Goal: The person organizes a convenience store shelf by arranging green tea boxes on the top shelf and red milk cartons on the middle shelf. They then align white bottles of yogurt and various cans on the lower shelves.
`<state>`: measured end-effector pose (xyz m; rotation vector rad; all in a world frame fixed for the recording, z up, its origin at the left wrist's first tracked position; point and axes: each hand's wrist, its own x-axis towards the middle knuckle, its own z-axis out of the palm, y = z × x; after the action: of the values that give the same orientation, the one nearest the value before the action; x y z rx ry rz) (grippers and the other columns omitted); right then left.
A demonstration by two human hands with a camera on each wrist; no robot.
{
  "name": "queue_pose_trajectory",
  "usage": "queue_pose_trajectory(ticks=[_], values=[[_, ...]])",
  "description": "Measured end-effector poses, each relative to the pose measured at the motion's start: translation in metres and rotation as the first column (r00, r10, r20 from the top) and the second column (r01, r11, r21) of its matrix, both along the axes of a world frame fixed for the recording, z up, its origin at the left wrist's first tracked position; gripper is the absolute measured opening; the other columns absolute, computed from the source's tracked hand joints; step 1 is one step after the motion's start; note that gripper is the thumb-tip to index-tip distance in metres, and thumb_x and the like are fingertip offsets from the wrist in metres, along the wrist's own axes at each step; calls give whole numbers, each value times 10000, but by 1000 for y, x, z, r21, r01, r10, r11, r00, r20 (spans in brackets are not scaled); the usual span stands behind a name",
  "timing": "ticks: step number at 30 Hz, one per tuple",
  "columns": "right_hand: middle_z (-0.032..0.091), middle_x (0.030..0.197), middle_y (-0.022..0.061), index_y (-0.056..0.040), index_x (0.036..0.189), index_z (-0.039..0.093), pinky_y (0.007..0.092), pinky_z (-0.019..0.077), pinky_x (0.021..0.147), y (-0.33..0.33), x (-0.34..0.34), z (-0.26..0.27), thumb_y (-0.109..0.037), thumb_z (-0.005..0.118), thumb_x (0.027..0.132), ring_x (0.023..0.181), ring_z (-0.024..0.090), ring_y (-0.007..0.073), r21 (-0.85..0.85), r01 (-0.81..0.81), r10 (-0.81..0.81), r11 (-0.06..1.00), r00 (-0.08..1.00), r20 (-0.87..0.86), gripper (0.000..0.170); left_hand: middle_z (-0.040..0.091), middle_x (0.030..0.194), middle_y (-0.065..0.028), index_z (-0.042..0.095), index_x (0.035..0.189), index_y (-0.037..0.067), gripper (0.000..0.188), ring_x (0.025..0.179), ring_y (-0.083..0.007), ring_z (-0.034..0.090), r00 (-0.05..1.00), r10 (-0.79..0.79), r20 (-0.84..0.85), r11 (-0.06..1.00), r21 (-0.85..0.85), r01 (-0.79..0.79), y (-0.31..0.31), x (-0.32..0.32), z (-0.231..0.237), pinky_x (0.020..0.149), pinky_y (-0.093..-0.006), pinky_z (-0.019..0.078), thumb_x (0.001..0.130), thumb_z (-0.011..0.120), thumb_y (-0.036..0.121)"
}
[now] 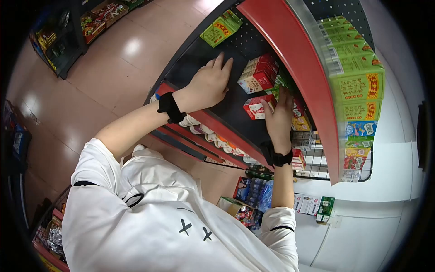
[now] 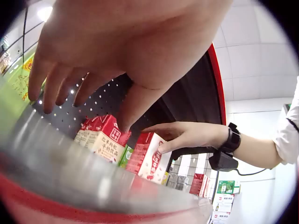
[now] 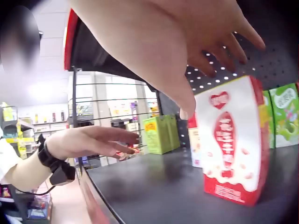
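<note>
In the head view my left hand [image 1: 209,86], fingers spread and holding nothing, is over the dark shelf [image 1: 190,59]. It lies between the green cartons [image 1: 219,29] and a larger red-and-cream carton [image 1: 257,75]. My right hand [image 1: 280,120] is beside a red-and-white carton [image 1: 256,108], fingers extended toward the back. The right wrist view has this carton [image 3: 229,144] upright, with the thumb at its upper edge; contact is unclear. In the left wrist view, the right hand [image 2: 196,135] has its thumb near the carton's [image 2: 149,158] edge.
Green cartons [image 1: 358,86] line the upper shelf behind a clear strip. The red shelf edge [image 1: 290,59] runs above my hands. Round-lidded containers [image 1: 217,138] stand on the level below. A wire rack [image 3: 112,100] closes the shelf's end in the right wrist view.
</note>
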<state>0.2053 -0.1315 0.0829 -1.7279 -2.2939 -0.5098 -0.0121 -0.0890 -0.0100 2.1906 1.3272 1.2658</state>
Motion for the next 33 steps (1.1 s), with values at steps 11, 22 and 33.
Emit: queue_pose_trajectory(ticks=[11,22,33], values=[[377,1412,239,-3,1381,357,428,248,1119,194,-74,-82,-147,620,844,1347,297,385,-111,-345,302,932,908,-290,615,463,1295,-276,462,1243,-133,530,1221,-412,453,998,-37,47,999,-31,38,105,-5,45,1035,-464,373,771,551,90],[562,1140,255,-27,1251,456,472,451,863,176,-109,-86,-241,585,836,1073,535,420,148,-383,396,912,723,-566,485,470,1308,-179,476,1286,-45,493,1271,-328,424,976,143,-162,990,38,-139,79,-8,32,1034,-411,363,828,531,127],[583,1166,204,-25,1233,466,426,493,807,112,-112,-52,-69,590,857,1031,595,383,234,-372,439,898,780,-447,399,509,1277,-223,499,1242,-75,487,1245,-355,448,778,518,-355,836,403,-373,35,-7,31,1051,-426,346,791,559,101]])
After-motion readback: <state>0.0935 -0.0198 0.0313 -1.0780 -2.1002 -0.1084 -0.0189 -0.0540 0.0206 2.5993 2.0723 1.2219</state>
